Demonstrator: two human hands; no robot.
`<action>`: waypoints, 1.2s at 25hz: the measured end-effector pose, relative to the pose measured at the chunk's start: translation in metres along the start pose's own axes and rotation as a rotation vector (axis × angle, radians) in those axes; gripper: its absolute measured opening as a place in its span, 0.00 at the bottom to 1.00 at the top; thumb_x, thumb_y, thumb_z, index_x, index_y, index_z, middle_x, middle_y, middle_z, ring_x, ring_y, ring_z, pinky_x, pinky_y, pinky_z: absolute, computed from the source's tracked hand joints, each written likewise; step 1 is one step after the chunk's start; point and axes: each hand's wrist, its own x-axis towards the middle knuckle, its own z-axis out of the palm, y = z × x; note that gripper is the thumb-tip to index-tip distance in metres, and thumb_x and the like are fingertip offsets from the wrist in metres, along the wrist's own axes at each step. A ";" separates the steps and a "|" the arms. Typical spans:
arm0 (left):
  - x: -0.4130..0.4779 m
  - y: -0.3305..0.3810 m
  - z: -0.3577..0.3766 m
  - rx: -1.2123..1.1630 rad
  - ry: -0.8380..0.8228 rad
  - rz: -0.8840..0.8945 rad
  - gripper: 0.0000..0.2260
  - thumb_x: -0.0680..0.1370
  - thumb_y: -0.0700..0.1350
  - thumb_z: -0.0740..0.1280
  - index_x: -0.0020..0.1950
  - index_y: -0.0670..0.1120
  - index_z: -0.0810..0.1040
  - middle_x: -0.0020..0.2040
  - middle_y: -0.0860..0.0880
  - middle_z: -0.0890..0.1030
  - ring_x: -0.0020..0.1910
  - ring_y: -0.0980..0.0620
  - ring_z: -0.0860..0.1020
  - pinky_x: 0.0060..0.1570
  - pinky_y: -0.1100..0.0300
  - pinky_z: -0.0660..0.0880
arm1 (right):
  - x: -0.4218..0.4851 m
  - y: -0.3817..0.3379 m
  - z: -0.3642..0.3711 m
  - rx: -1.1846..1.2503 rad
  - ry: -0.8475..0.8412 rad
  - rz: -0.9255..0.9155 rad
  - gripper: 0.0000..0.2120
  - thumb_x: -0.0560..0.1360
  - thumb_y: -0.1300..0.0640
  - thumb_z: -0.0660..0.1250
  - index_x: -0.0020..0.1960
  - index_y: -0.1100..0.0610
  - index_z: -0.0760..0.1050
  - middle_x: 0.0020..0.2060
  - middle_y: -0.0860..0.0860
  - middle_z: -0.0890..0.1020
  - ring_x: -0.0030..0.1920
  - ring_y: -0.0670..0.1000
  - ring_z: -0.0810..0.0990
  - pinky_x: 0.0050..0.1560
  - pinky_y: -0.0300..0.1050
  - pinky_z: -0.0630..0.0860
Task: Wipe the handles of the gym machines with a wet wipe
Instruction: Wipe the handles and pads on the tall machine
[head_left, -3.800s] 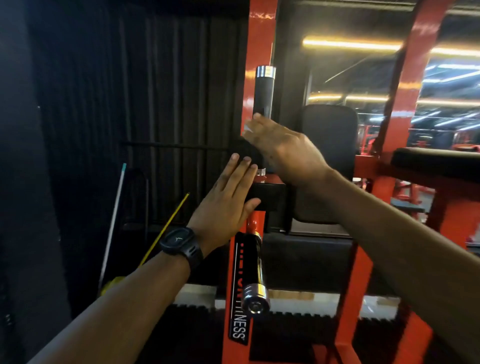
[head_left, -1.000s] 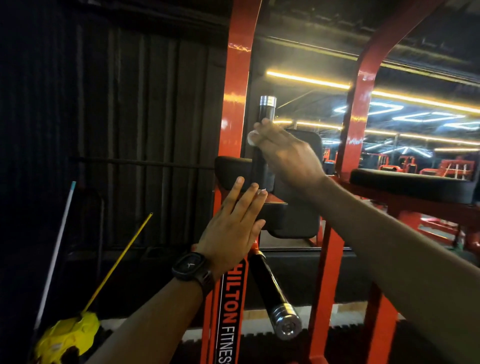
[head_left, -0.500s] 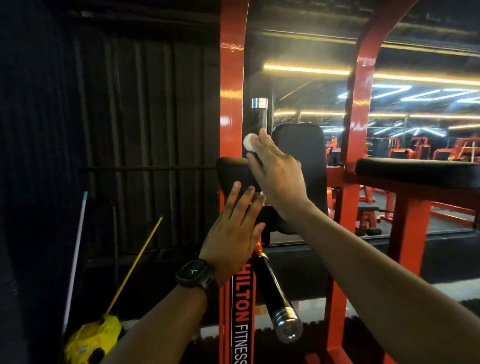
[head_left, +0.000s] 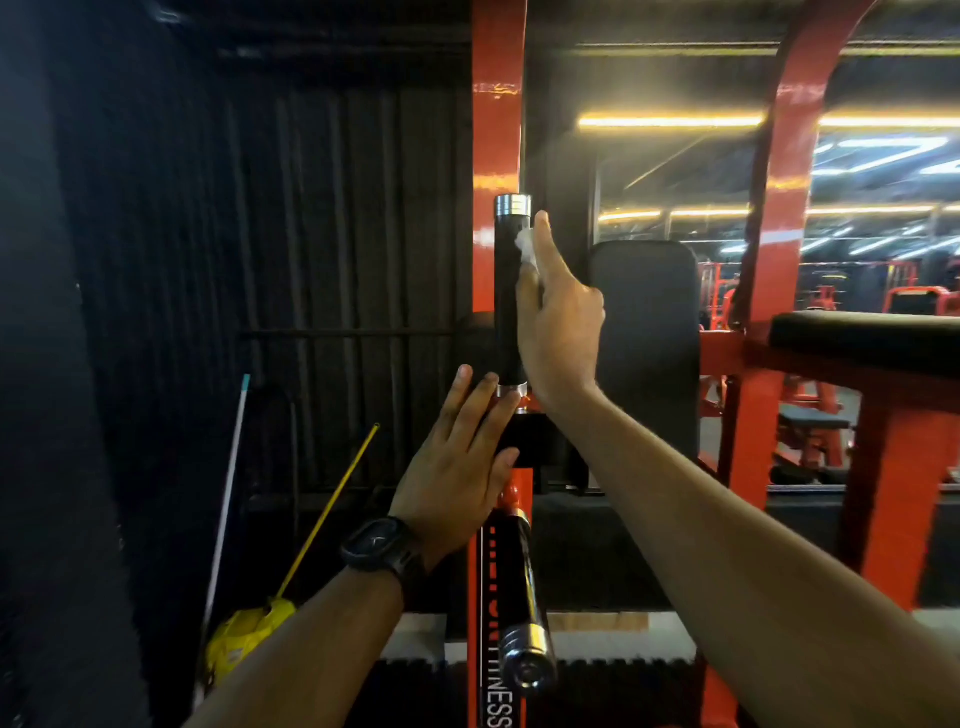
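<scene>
An upright black handle (head_left: 506, 306) with silver end caps stands on the red machine frame (head_left: 496, 114). My right hand (head_left: 558, 322) holds a small white wet wipe (head_left: 524, 244) against the upper right side of that handle, index finger pointing up. My left hand (head_left: 460, 462), with a black watch on its wrist, rests flat with straight fingers on the black pad (head_left: 535, 436) just below the handle's base. A second black handle (head_left: 522, 597) with a silver cap points toward me lower down.
A black back pad (head_left: 647, 332) stands right of the handle, and a padded armrest (head_left: 872, 338) sits at right on red posts. A yellow mop bucket (head_left: 244, 639) with poles leans at the dark wall on the left. A mirror behind shows more gym machines.
My right hand with the wipe has slid up along the upright handle and turned so its index finger points up. My left hand stays flat on the pad.
</scene>
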 end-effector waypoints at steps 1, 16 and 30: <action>0.000 0.000 0.000 -0.007 -0.007 -0.007 0.26 0.83 0.54 0.50 0.80 0.53 0.45 0.81 0.51 0.48 0.81 0.50 0.40 0.75 0.45 0.55 | 0.002 0.002 0.000 0.023 -0.005 0.008 0.21 0.84 0.57 0.59 0.76 0.53 0.65 0.47 0.51 0.85 0.33 0.43 0.80 0.41 0.39 0.81; 0.000 0.003 -0.001 0.008 0.042 0.000 0.25 0.84 0.53 0.51 0.80 0.48 0.53 0.81 0.46 0.55 0.81 0.51 0.43 0.75 0.49 0.55 | 0.037 0.006 0.003 0.377 0.050 0.330 0.18 0.83 0.51 0.61 0.40 0.62 0.76 0.31 0.50 0.76 0.31 0.46 0.71 0.34 0.45 0.74; 0.001 0.000 0.003 -0.031 0.105 0.069 0.27 0.83 0.53 0.53 0.80 0.45 0.53 0.80 0.45 0.56 0.81 0.46 0.47 0.73 0.47 0.63 | 0.039 0.042 -0.035 -0.625 -0.449 -1.079 0.22 0.74 0.69 0.58 0.66 0.67 0.75 0.65 0.63 0.77 0.68 0.61 0.75 0.68 0.53 0.67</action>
